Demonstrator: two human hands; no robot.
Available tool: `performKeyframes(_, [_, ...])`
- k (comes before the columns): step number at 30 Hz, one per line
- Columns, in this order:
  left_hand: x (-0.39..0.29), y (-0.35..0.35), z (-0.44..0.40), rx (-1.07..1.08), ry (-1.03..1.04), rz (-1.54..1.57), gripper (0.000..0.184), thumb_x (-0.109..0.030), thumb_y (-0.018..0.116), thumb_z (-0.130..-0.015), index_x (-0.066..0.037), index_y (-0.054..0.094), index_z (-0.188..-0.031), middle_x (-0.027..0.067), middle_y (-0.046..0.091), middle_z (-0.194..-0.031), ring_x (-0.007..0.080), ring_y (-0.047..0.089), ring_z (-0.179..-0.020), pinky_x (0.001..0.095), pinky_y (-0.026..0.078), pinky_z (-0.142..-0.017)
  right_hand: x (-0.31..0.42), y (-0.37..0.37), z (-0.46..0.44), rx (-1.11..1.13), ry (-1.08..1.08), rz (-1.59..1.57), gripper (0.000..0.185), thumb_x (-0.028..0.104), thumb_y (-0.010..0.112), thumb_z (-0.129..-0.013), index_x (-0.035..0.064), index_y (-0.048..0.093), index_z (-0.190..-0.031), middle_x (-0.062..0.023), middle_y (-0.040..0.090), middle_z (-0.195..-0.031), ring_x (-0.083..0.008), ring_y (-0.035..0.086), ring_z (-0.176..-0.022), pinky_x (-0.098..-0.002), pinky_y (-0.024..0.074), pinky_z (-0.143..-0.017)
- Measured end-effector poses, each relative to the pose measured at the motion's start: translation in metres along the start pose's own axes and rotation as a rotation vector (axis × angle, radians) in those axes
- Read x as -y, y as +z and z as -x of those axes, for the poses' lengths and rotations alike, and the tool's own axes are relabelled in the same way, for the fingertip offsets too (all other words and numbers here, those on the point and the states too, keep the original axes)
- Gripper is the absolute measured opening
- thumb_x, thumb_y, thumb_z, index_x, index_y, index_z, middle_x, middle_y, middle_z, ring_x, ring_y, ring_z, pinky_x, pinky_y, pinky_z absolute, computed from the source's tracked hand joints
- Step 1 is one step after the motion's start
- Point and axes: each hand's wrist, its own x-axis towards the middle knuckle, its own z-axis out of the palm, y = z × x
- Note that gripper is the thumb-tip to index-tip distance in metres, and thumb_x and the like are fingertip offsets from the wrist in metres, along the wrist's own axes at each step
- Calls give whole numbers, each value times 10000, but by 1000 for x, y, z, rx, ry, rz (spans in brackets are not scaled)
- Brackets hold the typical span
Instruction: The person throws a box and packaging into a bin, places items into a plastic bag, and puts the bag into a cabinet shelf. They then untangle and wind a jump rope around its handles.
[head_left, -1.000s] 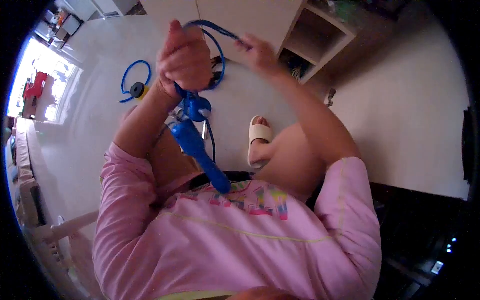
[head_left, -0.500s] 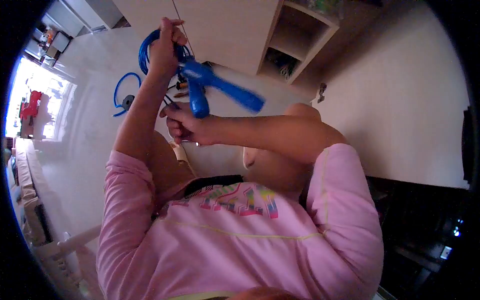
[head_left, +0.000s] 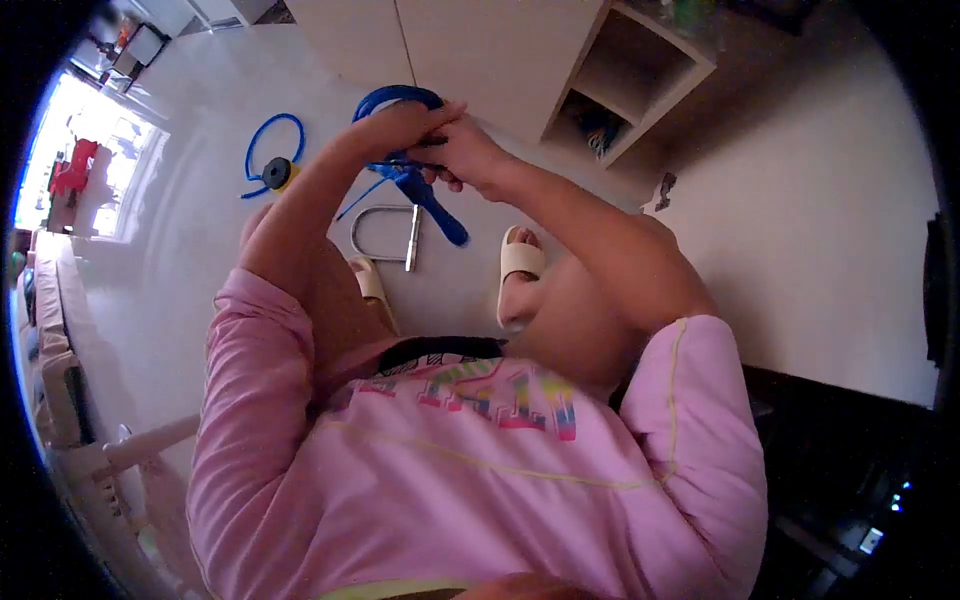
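Observation:
My left hand is closed round a coiled blue rope, whose loops show above and behind it. My right hand meets it from the right, its fingers bent against the same coil; part of the rope is hidden between the hands. Blue handles hang below the hands, pointing down and to the right. A short rope end sticks out down to the left. On the floor under the hands lies a metal U-shaped lock.
To the left on the floor are a blue cord loop and a yellow and black spool. A wooden cabinet with open compartments stands ahead. My sandalled foot is below the hands.
My right hand has moved up from below the handles to the coil beside my left hand. The handles now hang lower, and the metal lock has come into full view.

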Motion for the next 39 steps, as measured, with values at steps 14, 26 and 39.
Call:
performKeyframes(14, [64,-9,-25,-40,343,1312,332,-390,393,-885,-89,448,-758,9,450,-644,163,473,-645,301,396,-685,-10,-24,1,0,47,236,349,347,492,-848,62,480,-647,-27,450,-538,-79,371,-372,-217,276,-326])
performKeyframes(26, [75,23,-26,-220,505,-18,490,-408,704,-641,9,548,-847,110,553,-676,208,524,-647,319,418,-605,-6,-25,3,-41,96,-246,289,336,534,-823,61,557,-736,-10,513,-574,-90,443,-436,-222,341,-351])
performKeyframes(39, [65,19,-41,-256,361,-342,478,-509,586,-715,-34,583,-773,98,562,-666,209,553,-619,330,424,-570,19,-37,15,-93,3,-290,294,343,590,-789,55,536,-779,-28,531,-610,-95,486,-454,-224,424,-417])
